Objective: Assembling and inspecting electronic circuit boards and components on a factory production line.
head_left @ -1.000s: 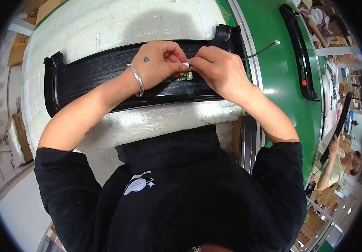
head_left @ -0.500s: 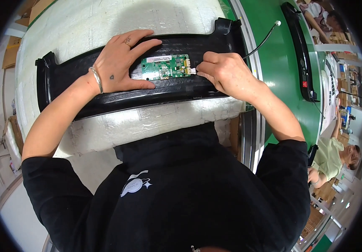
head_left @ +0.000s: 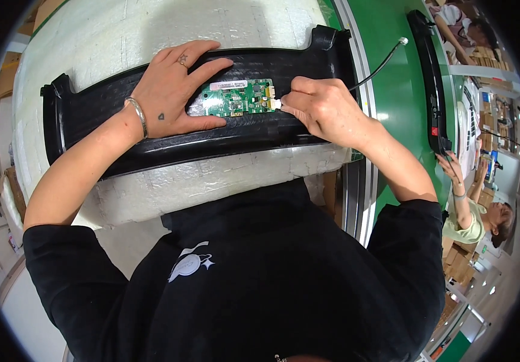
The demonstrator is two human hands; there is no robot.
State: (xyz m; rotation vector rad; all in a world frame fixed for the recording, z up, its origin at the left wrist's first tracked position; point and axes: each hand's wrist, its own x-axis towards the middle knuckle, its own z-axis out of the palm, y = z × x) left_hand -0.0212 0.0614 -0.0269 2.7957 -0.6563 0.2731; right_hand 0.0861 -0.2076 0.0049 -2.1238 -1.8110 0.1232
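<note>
A long black plastic panel (head_left: pixel 169 148) lies across a pad wrapped in clear film (head_left: pixel 224 175). On its middle rests a green circuit board (head_left: pixel 236 99) with a white label. My left hand (head_left: pixel 163 93) is spread flat on the panel, thumb and fingers apart around the board's left end; I cannot tell whether the palm presses on it. At the board's right edge, my right hand (head_left: pixel 326 108) pinches a white cable connector (head_left: pixel 277 104) against the socket. From behind that hand a black cable (head_left: pixel 376 71) runs up and right, its other white plug free in the air.
On the right, a green work surface (head_left: pixel 386 114) with a metal edge carries another long black panel (head_left: pixel 432 78) bearing a red label. A co-worker's hand (head_left: pixel 450 169) is at that panel's lower end. A second person (head_left: pixel 462 30) is at the upper right.
The black panel has shifted slightly left in view, with my hands keeping nearly the same hold. At the right, the co-worker has raised their arms to the far panel's lower end.
</note>
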